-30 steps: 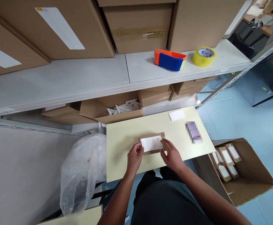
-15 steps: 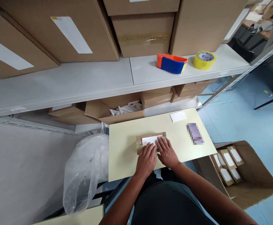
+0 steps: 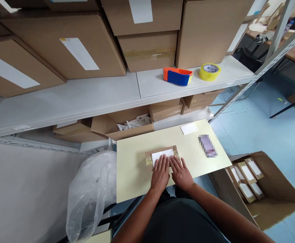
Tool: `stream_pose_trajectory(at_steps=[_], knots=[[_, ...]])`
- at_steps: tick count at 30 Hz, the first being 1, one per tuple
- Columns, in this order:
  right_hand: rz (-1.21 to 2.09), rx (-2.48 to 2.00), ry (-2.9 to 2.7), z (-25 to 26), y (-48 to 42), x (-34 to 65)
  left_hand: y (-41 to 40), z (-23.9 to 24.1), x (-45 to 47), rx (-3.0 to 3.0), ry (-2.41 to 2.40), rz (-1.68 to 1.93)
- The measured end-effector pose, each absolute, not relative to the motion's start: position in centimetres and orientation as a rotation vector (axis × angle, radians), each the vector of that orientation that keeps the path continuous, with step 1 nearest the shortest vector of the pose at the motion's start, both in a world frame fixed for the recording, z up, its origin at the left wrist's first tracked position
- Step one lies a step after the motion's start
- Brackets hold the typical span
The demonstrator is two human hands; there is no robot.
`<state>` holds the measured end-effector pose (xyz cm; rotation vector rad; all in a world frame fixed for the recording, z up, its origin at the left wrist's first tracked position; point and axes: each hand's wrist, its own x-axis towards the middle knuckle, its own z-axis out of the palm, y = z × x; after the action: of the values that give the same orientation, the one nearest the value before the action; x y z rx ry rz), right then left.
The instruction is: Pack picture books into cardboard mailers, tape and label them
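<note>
A small brown cardboard box (image 3: 149,160), taped at its ends, lies on the pale yellow table (image 3: 134,184). On its top is a white label (image 3: 158,155), partly covered by fingers. My left hand (image 3: 160,172) rests with outstretched fingers on the label and the near side of the box. Beside it, my right hand (image 3: 181,171) lies with its fingers stretched over the right end of the box. The fingertips of both hands are close together, and neither hand grips anything.
A white card (image 3: 189,128) and a pixelated purple item (image 3: 207,145) lie on the table's right part. A tape dispenser (image 3: 178,77) and yellow tape roll (image 3: 209,72) sit on the shelf (image 3: 99,91). An open carton (image 3: 276,192) holds several labelled boxes. A plastic bag (image 3: 91,192) stands left.
My left hand has shifted right across the label, its fingers now straighter and flatter. My right hand stays at the box's right end. The camera view has tilted slightly upward.
</note>
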<state>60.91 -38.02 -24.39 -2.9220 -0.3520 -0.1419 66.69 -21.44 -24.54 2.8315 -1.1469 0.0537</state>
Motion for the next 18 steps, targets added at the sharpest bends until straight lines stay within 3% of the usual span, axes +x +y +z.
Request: stream_pose_trajectory(at_steps=[9, 18], knots=[[-0.088, -2.898, -0.305, -23.5, -38.3, 60.7, -14.9, -23.2, 66.3, 2.938, -0.986, 0.161], [-0.082, -2.849, -0.351, -22.6, -36.1, 65.5, -21.4, -23.2, 69.3, 2.722, -1.295, 0.016]])
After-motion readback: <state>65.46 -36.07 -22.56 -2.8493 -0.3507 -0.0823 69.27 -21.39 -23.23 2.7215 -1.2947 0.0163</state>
